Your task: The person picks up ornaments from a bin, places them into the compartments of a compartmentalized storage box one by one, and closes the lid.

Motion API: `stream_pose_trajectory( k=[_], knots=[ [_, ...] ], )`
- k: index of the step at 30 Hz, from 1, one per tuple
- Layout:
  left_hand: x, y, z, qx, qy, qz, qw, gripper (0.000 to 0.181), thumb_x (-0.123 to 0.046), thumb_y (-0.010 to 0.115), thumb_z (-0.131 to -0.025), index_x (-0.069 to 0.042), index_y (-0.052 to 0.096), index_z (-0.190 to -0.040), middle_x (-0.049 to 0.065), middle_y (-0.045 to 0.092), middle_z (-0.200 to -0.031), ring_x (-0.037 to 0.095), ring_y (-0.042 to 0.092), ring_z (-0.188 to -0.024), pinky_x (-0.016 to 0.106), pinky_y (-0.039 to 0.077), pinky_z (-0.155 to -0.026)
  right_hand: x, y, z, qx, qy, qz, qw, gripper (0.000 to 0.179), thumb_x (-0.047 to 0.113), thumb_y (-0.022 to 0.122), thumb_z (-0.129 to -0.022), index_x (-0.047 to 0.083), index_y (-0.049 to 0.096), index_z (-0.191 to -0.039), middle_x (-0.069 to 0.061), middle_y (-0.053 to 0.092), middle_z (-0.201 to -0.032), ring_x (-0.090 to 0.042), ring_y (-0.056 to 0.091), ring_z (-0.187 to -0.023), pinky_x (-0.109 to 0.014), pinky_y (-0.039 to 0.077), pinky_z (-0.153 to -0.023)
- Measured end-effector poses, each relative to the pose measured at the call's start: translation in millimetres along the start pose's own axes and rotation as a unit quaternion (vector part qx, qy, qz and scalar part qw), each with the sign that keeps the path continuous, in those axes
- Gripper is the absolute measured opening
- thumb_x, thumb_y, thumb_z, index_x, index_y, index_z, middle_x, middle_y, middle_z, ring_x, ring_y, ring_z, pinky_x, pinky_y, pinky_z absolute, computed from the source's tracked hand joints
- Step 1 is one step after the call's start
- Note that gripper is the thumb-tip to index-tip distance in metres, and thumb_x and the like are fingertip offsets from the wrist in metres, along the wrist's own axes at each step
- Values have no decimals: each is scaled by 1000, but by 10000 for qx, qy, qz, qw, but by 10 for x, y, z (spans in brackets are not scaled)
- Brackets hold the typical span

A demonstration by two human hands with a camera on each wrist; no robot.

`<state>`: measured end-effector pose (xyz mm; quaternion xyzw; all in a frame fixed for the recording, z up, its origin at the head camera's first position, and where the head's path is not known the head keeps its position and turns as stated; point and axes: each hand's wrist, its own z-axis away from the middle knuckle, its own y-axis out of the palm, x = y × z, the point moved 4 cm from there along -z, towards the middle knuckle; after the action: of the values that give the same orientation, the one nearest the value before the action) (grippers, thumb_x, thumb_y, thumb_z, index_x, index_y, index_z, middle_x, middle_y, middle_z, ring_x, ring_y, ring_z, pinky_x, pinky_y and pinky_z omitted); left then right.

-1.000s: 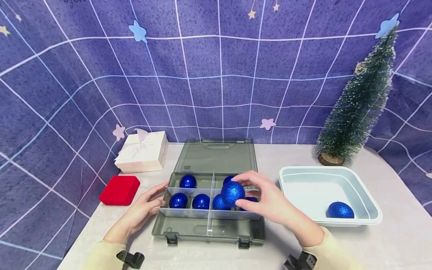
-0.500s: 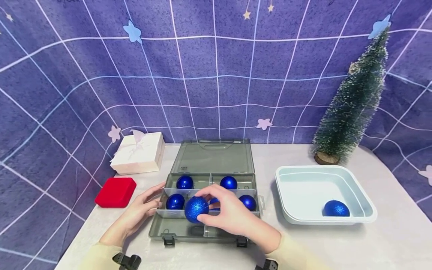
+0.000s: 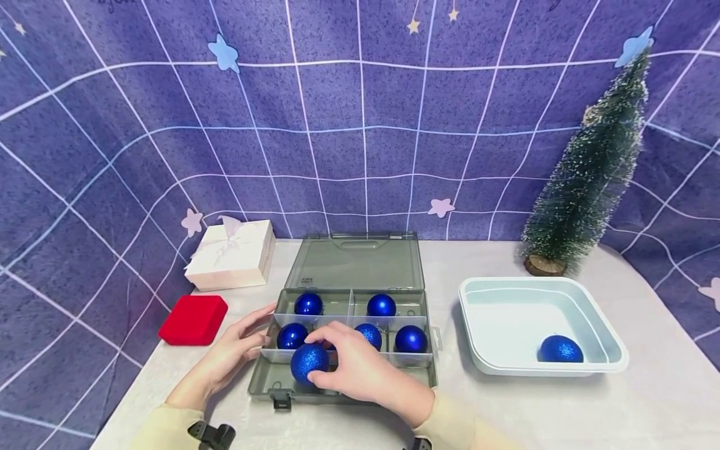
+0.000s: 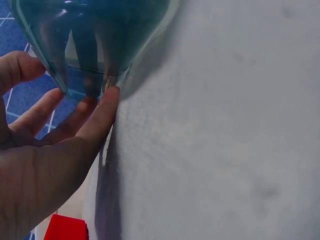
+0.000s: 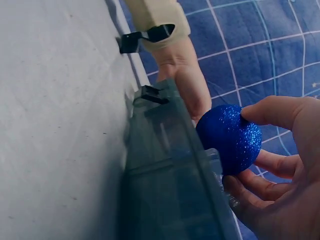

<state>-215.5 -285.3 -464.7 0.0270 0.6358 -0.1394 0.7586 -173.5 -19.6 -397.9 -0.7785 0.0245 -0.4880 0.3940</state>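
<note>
My right hand (image 3: 360,369) pinches a glittery blue bauble (image 3: 309,364) between thumb and fingertips. The bauble is above the front left compartment of a grey see-through divider box (image 3: 269,378); in the right wrist view the bauble (image 5: 229,140) appears beside the box wall. My left hand (image 3: 227,356) touches the box's left side with extended fingers, as the left wrist view also shows. Blue baubles sit in the back and middle compartments, among them a shiny one (image 3: 292,336), a glittery one (image 3: 369,334) and a matte one (image 3: 411,339). My right hand partly hides the middle row.
The box lid (image 3: 357,262) lies folded back. At right, a pale blue tray (image 3: 517,312) holds one blue bauble (image 3: 560,349). A small frosted tree (image 3: 585,181) stands behind it. To the left are a red box (image 3: 193,320) and a white ribboned box (image 3: 230,256).
My right hand has carried the glittery bauble leftward and toward the box's front, from above the right-hand compartments to the front left one. My left hand stays at the box's side.
</note>
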Motion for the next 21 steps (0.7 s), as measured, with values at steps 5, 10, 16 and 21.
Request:
stream_pose_trajectory(
  k=[5,10,16,21],
  knots=[
    [-3,10,1,41,27,-21,10000,68,-5,56,-96,-11,33,-160,25,32,-158,32,52,-117,42,42,-95,-9,54,-12,-14,-66,169,9998,44,25,83,-83,17,67,-123,9,61,-114,-6,58,-106,-27,49,-91],
    [9,9,-2,3,10,-20,10000,69,-5,56,-95,-11,34,-160,24,31,-158,32,52,-115,41,42,-95,-1,108,-16,-35,-164,539,9984,45,29,84,-82,18,67,-123,9,62,-117,-9,55,-112,-29,47,-96],
    [-5,13,10,22,5,-24,10000,70,-5,55,-95,-11,32,-161,25,29,-159,31,52,-115,39,42,-93,18,151,-28,-52,-345,1078,9936,45,31,86,-80,21,69,-120,9,63,-119,-10,54,-111,-27,44,-97],
    [-13,9,5,5,29,-1,10000,70,-3,55,-95,-11,33,-160,24,30,-158,28,52,-112,34,45,-88,3,179,-44,-58,-392,1295,9908,45,33,87,-80,22,71,-120,10,62,-119,-10,53,-110,-26,44,-97]
  ],
)
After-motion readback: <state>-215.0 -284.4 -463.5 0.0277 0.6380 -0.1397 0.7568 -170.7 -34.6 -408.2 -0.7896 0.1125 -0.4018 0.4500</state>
